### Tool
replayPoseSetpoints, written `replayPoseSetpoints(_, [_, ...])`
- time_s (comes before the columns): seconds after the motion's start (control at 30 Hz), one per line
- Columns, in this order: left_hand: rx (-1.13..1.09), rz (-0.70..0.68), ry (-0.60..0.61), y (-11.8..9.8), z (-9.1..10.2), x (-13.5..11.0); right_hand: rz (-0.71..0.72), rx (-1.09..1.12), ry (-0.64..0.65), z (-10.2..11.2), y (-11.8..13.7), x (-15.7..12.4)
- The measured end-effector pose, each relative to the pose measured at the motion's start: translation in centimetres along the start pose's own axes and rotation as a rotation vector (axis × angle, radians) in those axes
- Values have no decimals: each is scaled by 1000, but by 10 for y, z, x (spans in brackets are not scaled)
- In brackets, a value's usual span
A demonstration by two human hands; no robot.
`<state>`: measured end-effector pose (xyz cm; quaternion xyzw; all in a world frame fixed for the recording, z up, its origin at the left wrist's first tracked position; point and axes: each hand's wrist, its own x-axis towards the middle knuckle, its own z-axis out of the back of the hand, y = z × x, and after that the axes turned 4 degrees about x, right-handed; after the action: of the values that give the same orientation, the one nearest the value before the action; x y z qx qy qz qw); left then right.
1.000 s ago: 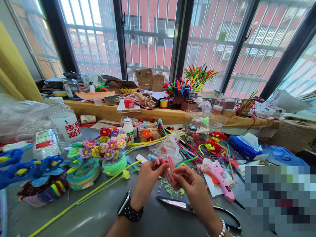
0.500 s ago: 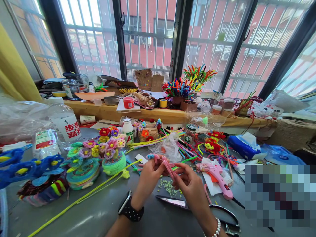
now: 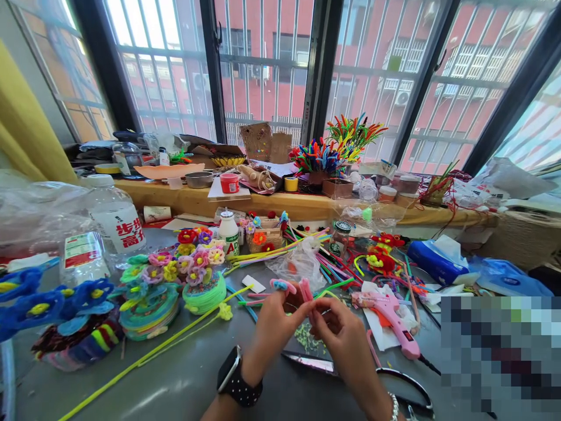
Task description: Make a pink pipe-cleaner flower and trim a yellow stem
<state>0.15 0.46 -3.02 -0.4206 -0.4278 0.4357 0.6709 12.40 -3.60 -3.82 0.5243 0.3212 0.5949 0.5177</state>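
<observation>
Fingertips now meeting, the left hand (image 3: 275, 327) and right hand (image 3: 338, 332) have drawn together, bunching the pink strip (image 3: 305, 289) that stretched between them. Both pinch it, apparently for finer shaping; scissors (image 3: 310, 362) lie below, partly behind the right hand.

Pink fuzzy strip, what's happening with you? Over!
Left hand holding pink fuzzy bent strip. Right hand meeting it, grip partly hidden. Long silver-bladed scissors lying below.
</observation>
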Motion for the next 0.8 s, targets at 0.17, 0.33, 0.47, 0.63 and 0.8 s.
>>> replayPoseSetpoints(0.17, [59, 16, 13, -1, -2, -1, -7, -24, 5, 1, 2, -1])
replayPoseSetpoints(0.33, [47, -84, -26, -3, 2, 0, 171, -283, -25, 7, -3, 1])
replayPoseSetpoints(0.47, [266, -293, -27, -9, 11, -1, 371, -569, -28, 15, -7, 6])
replayPoseSetpoints(0.63, [513, -331, 91, -10, 13, -3, 510, -664, 11, 20, -9, 8])
replayPoseSetpoints(0.8, [479, -293, 61, -10, 5, -3, 371, -401, -91, 16, -4, 7])
